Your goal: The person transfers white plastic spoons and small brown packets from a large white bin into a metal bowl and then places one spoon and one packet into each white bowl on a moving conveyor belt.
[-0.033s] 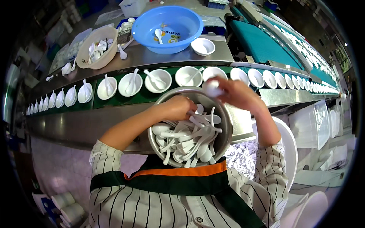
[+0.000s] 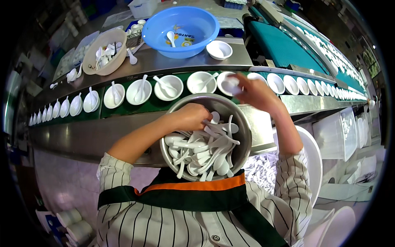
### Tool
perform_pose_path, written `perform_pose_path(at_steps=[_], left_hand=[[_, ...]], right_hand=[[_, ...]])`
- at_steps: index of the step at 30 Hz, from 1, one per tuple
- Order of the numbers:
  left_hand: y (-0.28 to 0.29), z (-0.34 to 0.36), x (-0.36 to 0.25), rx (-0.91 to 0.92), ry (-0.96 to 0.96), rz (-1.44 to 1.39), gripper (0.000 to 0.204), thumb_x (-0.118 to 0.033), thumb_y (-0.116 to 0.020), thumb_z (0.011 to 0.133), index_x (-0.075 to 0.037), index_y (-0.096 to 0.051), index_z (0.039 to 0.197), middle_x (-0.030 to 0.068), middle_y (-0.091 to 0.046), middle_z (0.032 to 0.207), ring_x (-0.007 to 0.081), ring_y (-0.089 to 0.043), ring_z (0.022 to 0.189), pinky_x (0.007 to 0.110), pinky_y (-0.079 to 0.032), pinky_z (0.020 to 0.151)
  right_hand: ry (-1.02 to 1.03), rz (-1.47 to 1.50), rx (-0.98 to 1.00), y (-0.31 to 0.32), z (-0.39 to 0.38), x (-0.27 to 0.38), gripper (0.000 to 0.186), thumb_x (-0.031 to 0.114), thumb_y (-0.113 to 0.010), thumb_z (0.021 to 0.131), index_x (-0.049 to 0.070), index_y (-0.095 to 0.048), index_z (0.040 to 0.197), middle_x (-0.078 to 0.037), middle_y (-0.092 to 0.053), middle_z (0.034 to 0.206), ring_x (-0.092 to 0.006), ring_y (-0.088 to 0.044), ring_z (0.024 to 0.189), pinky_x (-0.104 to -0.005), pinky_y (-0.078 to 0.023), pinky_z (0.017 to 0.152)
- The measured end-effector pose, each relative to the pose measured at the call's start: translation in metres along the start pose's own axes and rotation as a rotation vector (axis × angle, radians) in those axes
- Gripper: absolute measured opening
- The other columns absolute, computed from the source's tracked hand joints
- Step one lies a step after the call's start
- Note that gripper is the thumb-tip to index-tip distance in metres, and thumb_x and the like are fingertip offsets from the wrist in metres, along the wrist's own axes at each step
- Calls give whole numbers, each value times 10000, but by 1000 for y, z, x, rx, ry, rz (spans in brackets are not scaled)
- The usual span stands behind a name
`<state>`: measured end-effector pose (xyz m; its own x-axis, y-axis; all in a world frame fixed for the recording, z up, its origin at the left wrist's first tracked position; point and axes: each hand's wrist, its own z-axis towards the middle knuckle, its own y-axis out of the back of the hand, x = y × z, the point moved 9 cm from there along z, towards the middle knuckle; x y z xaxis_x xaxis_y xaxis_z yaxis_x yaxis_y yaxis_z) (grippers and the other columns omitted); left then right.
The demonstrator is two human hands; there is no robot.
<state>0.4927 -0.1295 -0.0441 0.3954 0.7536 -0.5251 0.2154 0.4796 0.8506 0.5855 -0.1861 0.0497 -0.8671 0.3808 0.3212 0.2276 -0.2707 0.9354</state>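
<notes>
In front of my body stands a steel basin (image 2: 245, 142) heaped with white ceramic spoons (image 2: 201, 152). My left hand (image 2: 192, 116) reaches over its far rim, fingers closed on a spoon (image 2: 212, 131) at the top of the heap. Beyond the basin, my right hand (image 2: 251, 91) is closed over a small white bowl (image 2: 224, 80) on the green conveyor belt (image 2: 148, 105). A white spoon, smeared by motion, shows at its fingertips. Left of that, a bowl (image 2: 200, 82) and several others each hold one spoon. To the right, bowls (image 2: 275, 83) run on without spoons.
Behind the belt, a steel table holds a blue basin (image 2: 154, 43) with one spoon inside, a white bowl (image 2: 219, 50) and a beige tub (image 2: 90, 64) of spoons. A large white tub (image 2: 314, 160) of white pieces stands at my right. A teal belt (image 2: 275, 45) lies far right.
The bowls on the belt have shifted slightly left. My right hand has moved a little away from me, over the bowl. My left hand stays in the basin.
</notes>
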Motion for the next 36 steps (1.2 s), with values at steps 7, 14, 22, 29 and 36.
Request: perform_pose_path(at_steps=[7, 14, 22, 29, 36], left_hand=[[48, -9, 4, -232, 126, -397, 133, -106, -539, 756, -11, -592, 831, 122, -588, 698, 226, -572, 665, 334, -441, 631], [71, -19, 64, -445, 434, -764, 98, -111, -512, 853, -28, -550, 817, 7, -544, 605, 45, -489, 518, 181, -393, 450], [78, -14, 74, -527, 277, -289, 111, -99, -588, 769, 2, -561, 806, 45, -603, 704, 105, -548, 642, 257, -444, 602], [51, -22, -3, -454, 10, 358, 241, -183, -691, 681, -39, -591, 847, 108, -545, 850, 230, -525, 838, 342, -434, 742], [69, -49, 129, -549, 431, -334, 165, -174, -554, 819, -16, -600, 806, 33, -600, 719, 114, -542, 655, 255, -439, 619]], right_hand=[[416, -339, -158, -89, 50, -42, 231, 35, -567, 657, 83, -614, 878, -76, -622, 882, -233, -557, 895, -346, -412, 833], [243, 669, 139, -47, 39, 6, 454, -14, -642, 689, 62, -549, 1127, -93, -588, 1077, -189, -555, 962, -302, -451, 855], [639, -227, 67, -75, -39, 74, 347, 177, -681, 650, 56, -578, 959, -111, -603, 903, -247, -563, 889, -332, -467, 762], [278, 212, 363, -54, -29, 52, 202, 155, -643, 733, 50, -575, 891, -106, -608, 752, -270, -590, 675, -311, -471, 609], [253, 6, -283, 4, 44, -11, 154, 63, -555, 756, 90, -621, 893, -115, -620, 825, -274, -611, 726, -358, -482, 621]])
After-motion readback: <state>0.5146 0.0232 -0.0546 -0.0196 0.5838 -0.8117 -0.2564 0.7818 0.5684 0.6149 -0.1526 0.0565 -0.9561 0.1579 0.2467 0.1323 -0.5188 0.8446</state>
